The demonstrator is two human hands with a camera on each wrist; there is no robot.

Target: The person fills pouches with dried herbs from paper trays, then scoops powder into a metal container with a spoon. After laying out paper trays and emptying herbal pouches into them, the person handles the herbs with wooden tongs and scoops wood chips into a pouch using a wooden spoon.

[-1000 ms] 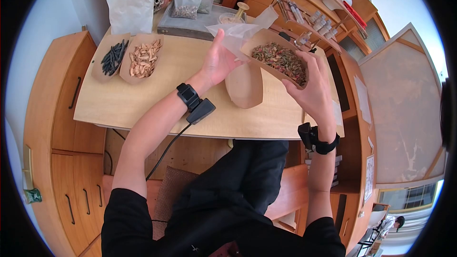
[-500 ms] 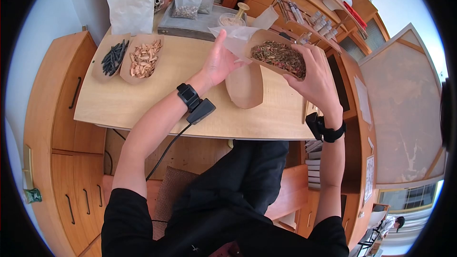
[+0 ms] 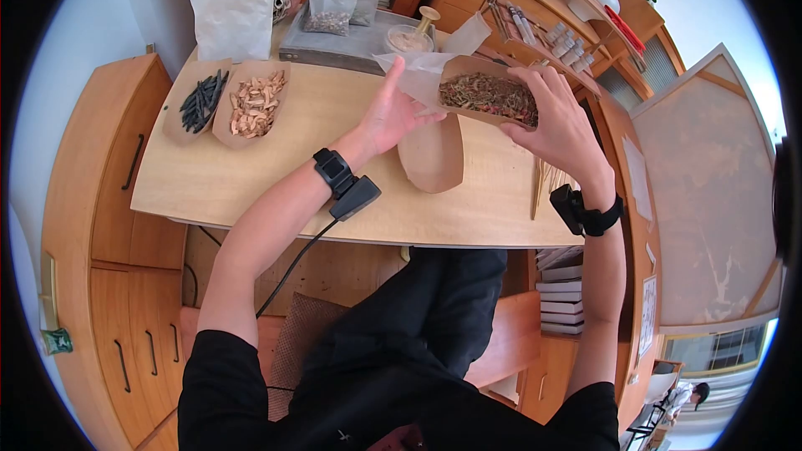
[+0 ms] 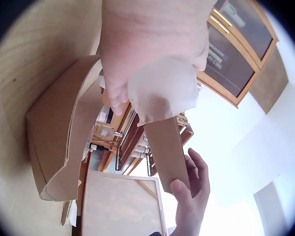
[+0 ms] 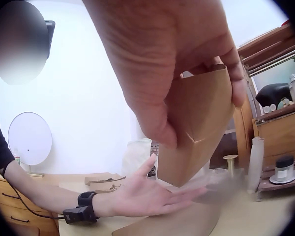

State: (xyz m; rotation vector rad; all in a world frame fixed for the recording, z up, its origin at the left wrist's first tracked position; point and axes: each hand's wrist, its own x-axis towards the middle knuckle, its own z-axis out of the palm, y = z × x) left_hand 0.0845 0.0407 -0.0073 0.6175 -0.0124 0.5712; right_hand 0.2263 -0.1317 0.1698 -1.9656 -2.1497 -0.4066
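Observation:
My right hand [image 3: 561, 121] grips the right end of a brown paper tray [image 5: 199, 118] between thumb and fingers. Raised off the table, it is heaped with dried herb pieces [image 3: 489, 98], green-brown with reddish bits. In the right wrist view it slants down toward the left hand. My left hand [image 3: 391, 117] has straight, spread fingers and a raised thumb. A translucent whitish bag [image 4: 163, 91] sits against it, between thumb and fingers, and overlaps the tray's lower end. Below the hands a second brown paper tray [image 3: 432, 159] stands on the table.
At the left are paper trays of black sticks [image 3: 203, 102] and tan chips [image 3: 256, 104]. Behind them stands a zip bag [image 3: 234, 12]. Small filled bags [image 3: 328, 21] lie on a grey box [image 3: 309, 48], near a tub of powder [image 3: 408, 38]. A wooden rack with vials [image 3: 568, 46] stands back right.
My right hand has turned and its wrist has swung outward to the right, tilting the herb tray further toward the left hand. The left hand and bag have barely moved.

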